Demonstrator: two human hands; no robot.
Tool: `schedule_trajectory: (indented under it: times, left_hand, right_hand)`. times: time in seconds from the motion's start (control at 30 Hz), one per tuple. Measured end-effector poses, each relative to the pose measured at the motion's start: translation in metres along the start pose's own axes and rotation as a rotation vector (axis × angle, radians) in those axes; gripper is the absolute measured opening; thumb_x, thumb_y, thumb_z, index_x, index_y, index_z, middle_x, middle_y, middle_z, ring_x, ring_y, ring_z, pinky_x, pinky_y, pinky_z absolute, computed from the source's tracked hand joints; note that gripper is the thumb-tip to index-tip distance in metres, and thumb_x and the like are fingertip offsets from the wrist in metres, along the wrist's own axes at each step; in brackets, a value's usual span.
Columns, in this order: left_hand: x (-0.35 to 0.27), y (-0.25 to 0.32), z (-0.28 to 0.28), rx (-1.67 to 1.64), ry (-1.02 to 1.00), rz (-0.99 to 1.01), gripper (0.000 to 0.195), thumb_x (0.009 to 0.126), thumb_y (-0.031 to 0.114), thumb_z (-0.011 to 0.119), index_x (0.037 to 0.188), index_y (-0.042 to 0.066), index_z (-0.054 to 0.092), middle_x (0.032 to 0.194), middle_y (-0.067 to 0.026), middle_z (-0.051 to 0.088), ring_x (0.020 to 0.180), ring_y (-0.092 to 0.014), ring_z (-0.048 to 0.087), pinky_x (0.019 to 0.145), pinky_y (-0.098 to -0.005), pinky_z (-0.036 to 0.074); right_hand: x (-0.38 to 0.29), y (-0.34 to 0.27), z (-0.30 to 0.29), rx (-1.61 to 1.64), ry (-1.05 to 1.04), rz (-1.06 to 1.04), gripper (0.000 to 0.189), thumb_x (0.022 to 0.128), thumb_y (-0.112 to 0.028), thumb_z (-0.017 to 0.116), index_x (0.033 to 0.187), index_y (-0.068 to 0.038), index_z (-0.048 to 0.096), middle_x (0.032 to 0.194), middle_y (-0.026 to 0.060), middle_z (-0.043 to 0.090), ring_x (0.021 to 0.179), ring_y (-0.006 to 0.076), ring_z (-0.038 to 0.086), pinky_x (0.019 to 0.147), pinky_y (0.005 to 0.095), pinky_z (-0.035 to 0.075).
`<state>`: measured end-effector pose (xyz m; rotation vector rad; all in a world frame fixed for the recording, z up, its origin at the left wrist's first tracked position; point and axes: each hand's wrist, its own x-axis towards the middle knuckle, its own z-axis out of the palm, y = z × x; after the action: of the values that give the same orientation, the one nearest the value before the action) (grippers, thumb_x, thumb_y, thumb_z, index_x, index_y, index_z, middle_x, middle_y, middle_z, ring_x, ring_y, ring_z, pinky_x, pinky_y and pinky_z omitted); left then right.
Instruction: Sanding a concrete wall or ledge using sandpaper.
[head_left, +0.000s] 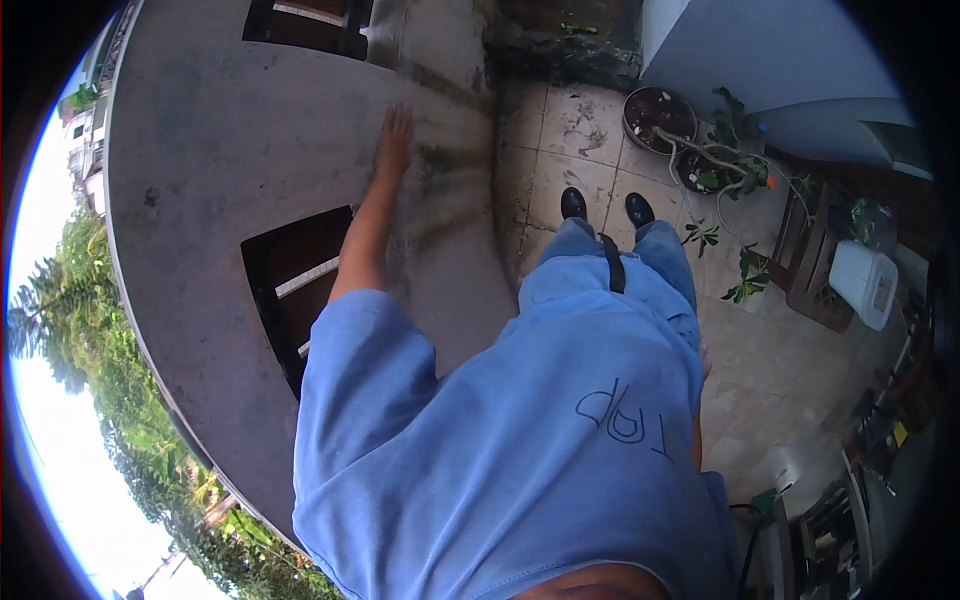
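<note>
My left arm reaches out over the grey concrete parapet wall (225, 142). My left hand (395, 139) lies palm down against or just over that wall, fingers stretched out, with nothing in it. Whether the palm touches cannot be told. Dark-framed slotted openings (300, 277) in the wall are on both sides of the hand. My right hand (705, 360) hangs by my hip, mostly hidden behind my blue T-shirt (517, 450); only a sliver of it shows. My black shoes (574, 203) stand on the tiled floor (577, 176).
A round pot of soil (660, 120) and a leaning potted plant (739, 176) stand ahead on the right. Beyond them are brown wooden furniture (817, 262) and a white plastic container (862, 281). A dark raised step (562, 60) crosses ahead. Trees (112, 337) grow outside the wall.
</note>
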<state>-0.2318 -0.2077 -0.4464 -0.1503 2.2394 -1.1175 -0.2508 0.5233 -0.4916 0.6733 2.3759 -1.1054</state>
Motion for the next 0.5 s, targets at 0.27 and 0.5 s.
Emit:
schedule_trajectory:
  times: [0.27,0.5]
  left_hand:
    - [-0.054,0.099,0.064,0.097,-0.060,0.030,0.052,0.089,0.029,0.028,0.138,0.014,0.026,0.148,-0.0044,0.012,0.136,-0.024,0.008,0.111,-0.0441,-0.002]
    - [-0.069,0.012,-0.009,0.086,-0.009,-0.074,0.061,0.084,0.033,0.037,0.139,0.011,0.022,0.148,-0.0023,0.012,0.136,-0.020,0.007,0.111,-0.0389,0.002]
  right_hand:
    - [0.015,-0.019,-0.013,-0.157,0.002,0.042,0.057,0.089,-0.047,0.040,0.102,0.004,0.060,0.091,0.0163,0.064,0.084,0.0252,0.061,0.077,0.0346,0.045]
    - [0.073,-0.021,0.000,-0.142,-0.102,-0.010,0.058,0.088,-0.048,0.040,0.101,0.004,0.061,0.092,0.0164,0.064,0.085,0.0254,0.061,0.077,0.0345,0.045]
